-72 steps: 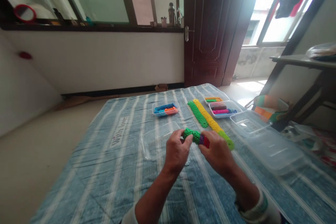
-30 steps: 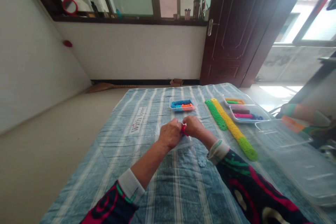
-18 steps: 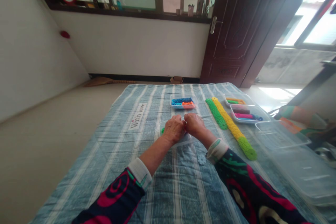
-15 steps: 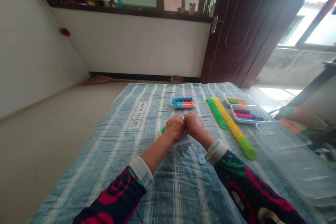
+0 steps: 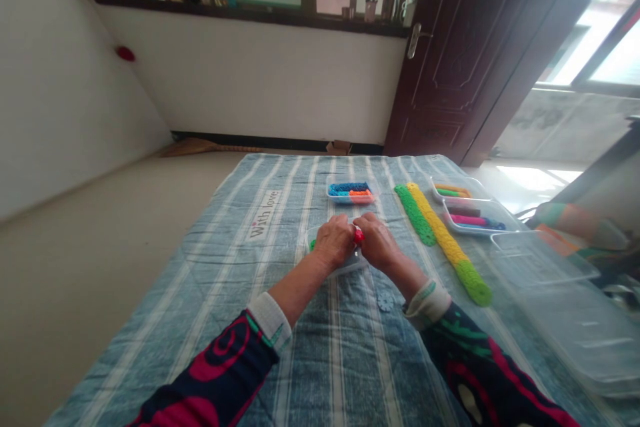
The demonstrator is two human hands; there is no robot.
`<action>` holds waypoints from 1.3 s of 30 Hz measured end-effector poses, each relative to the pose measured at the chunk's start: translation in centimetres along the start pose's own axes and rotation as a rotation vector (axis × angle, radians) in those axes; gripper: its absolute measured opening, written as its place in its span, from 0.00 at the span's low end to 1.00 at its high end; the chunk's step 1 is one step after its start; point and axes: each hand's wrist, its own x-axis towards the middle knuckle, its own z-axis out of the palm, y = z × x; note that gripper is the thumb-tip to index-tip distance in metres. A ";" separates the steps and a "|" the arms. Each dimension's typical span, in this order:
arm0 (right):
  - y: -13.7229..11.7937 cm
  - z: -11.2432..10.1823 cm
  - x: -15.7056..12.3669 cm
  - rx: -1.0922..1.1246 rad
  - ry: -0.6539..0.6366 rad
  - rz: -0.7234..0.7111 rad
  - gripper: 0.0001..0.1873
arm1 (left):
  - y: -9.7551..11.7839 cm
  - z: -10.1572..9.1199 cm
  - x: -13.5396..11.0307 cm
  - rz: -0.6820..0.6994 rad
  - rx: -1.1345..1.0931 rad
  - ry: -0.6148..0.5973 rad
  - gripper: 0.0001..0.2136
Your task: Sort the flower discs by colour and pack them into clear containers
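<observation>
My left hand point(image 5: 335, 241) and my right hand point(image 5: 380, 242) meet over a clear plastic box point(image 5: 350, 269) near the middle of the table, fingers closed. Between them shows a small bright red piece point(image 5: 359, 236), pinched from both sides; its full shape is hidden by the fingers. Some green pieces point(image 5: 313, 245) peek out in the box, left of my left hand. A single pale blue notched disc point(image 5: 385, 301) lies flat on the cloth, nearer to me. Beyond my hands stands another clear box point(image 5: 351, 200) holding rows of blue and orange discs.
To the right lie a green stack of discs point(image 5: 415, 215) and a long yellow and lime stack point(image 5: 443, 230). Two filled boxes point(image 5: 479, 232) and several clear lids or trays point(image 5: 545, 260) sit along the right edge. A striped cloth point(image 5: 210, 320) covers the table.
My right hand has shifted slightly right, away from my left, and the red piece between them has come into view. The camera view has moved slightly.
</observation>
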 end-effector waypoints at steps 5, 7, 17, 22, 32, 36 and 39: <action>0.1 -0.1 -0.2 0.012 0.009 -0.044 0.11 | 0.0 0.3 0.0 0.005 0.007 0.007 0.10; 0.5 0.1 -0.1 0.068 0.019 -0.085 0.14 | 0.0 0.3 0.0 0.011 0.009 0.014 0.10; 3.1 -0.6 -1.3 0.272 0.389 -0.165 0.16 | 0.4 0.0 -0.1 0.041 0.047 0.024 0.15; 5.1 -2.5 -2.8 0.228 0.503 -0.037 0.11 | 0.9 -0.3 0.7 0.079 0.061 0.023 0.16; 8.1 -2.2 -6.2 -0.027 0.384 0.490 0.12 | 1.7 -1.7 1.5 -0.005 0.048 -0.034 0.11; 8.5 -2.1 -5.8 -0.043 0.322 0.566 0.13 | 2.6 -3.9 2.7 0.002 -0.020 -0.026 0.10; 8.5 -1.8 -5.2 -0.059 0.337 0.572 0.12 | 3.7 -5.1 5.9 0.055 -0.124 0.006 0.08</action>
